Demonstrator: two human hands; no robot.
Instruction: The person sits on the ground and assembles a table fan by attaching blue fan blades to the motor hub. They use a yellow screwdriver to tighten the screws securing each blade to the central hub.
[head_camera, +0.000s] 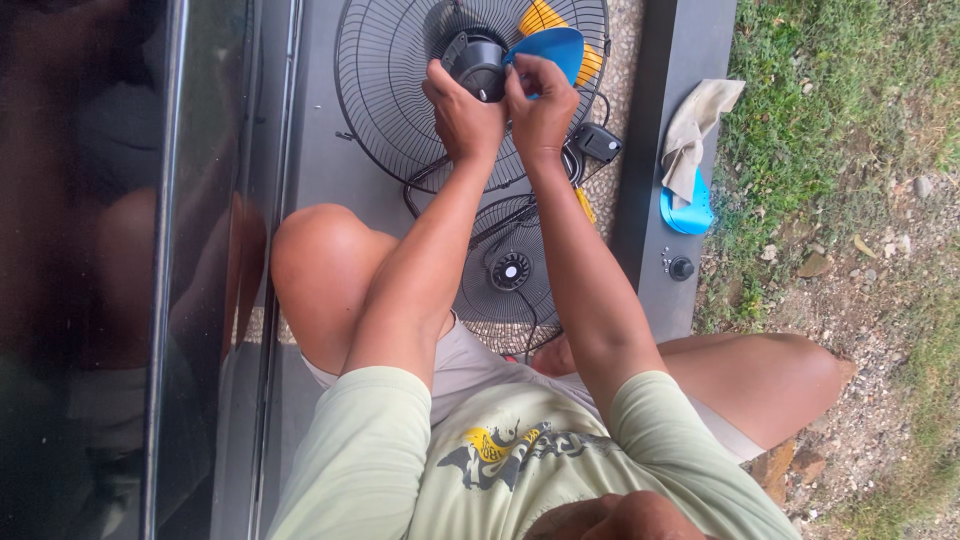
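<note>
**Pale green T-shirt, light shorts, bare arms and knees**

The person wears a pale green short-sleeved T-shirt (520, 470) with loose sleeves that end above the elbows. Across the chest runs a printed graphic (510, 450) in yellow and dark grey; its shape is hard to make out from above. Below the shirt show light beige shorts (470, 360), cut short above the 2 bare knees. Both forearms and the hands (500, 110) are bare, with no gloves.
</note>
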